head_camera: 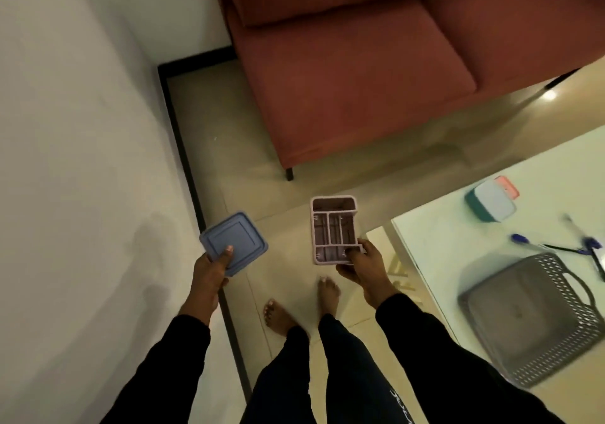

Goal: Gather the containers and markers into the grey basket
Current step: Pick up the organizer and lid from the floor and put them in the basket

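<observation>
Hands [209,268] gripping container edges, floor between.

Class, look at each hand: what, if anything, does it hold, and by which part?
The left hand grips the blue container at its near corner, thumb on the lid. The right hand holds the pink organiser by its near end.

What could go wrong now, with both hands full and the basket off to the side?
The left hand pinches the blue container by one edge only, so it might slip. The right hand holds the pink organizer over bare feet. Reaching the grey basket could knock the pens.
</observation>
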